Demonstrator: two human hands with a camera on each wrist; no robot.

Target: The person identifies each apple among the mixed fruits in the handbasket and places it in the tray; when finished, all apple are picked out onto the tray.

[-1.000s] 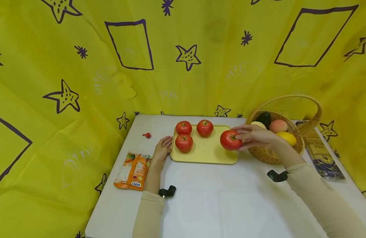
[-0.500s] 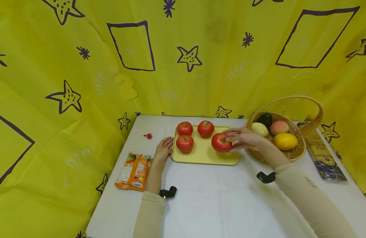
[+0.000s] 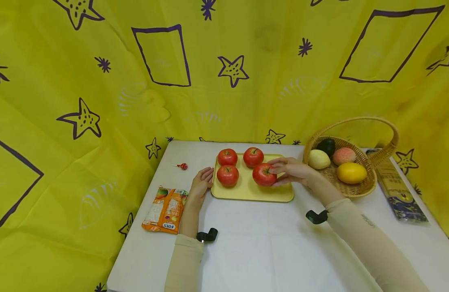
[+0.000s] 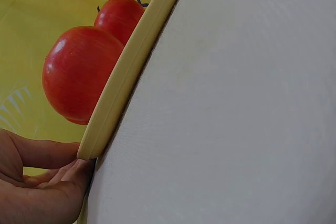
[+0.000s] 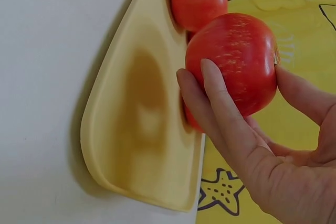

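Note:
In my right hand (image 3: pixel 291 170) I grip a red apple (image 3: pixel 264 174), fingers and thumb spread around its sides. The right wrist view shows this apple (image 5: pixel 233 61) above the yellow tray (image 5: pixel 100 145), its shadow falling on the tray's surface. Three more red apples rest on the tray: two, a rear one (image 3: pixel 227 157) and a front one (image 3: pixel 227 175), at the left, and another (image 3: pixel 253 157) at the back middle. My left hand (image 3: pixel 200 185) is at the tray's left edge. The left wrist view has its thumb and fingers (image 4: pixel 50 153) pinching the rim (image 4: pixel 113 95) at a corner.
A wicker basket (image 3: pixel 370 187) at right holds a yellow lemon-shaped fruit (image 3: pixel 351 173), a peach (image 3: pixel 344 157), a pale round fruit (image 3: pixel 318 159) and a dark green one (image 3: pixel 326 147). Beside it lies a flat package (image 3: pixel 398 188). An orange snack bag (image 3: pixel 166 210) and a lollipop (image 3: pixel 182 166) lie left.
My right hand has carried the apple leftward, from the tray's right end toward its middle, near the back apple. The left hand has stayed at the tray's edge.

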